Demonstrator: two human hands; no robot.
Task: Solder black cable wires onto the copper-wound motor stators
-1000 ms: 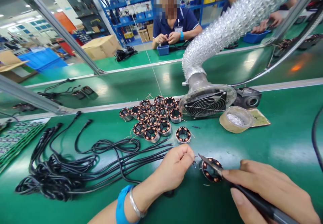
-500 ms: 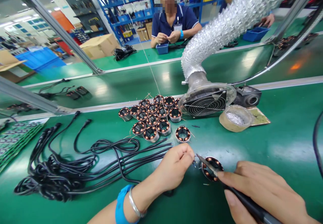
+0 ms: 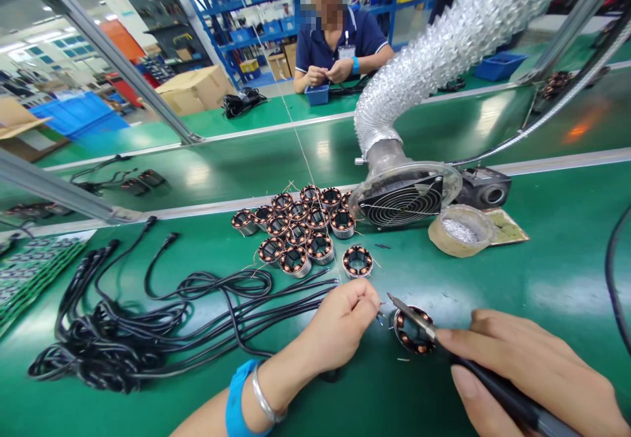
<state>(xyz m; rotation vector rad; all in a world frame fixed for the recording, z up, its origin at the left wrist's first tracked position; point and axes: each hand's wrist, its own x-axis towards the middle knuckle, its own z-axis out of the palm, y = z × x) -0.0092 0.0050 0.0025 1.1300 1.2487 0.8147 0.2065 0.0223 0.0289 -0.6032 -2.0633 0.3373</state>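
My left hand [image 3: 348, 322] is closed in a pinch on a black cable, whose thin stripped wire ends [image 3: 379, 317] poke out past the fingertips. In my right hand [image 3: 532, 365] is a soldering iron [image 3: 497, 388], its metal tip pointing up and left, just right of those wire ends. Beneath the iron's tip a copper-wound stator [image 3: 400, 338] lies on the green bench, partly covered by the iron. Another single stator [image 3: 357, 262] stands a little behind my left hand.
Several stators [image 3: 294, 261] cluster at the bench's middle. Black cables [image 3: 113, 345] lie left. A fan with a duct [image 3: 401, 204] and a round solder container [image 3: 461, 230] stand behind. A person [image 3: 342, 43] sits across the line.
The iron and my right hand have shifted slightly right, drawing the tip a little away from the wire ends. My left hand has hardly moved.
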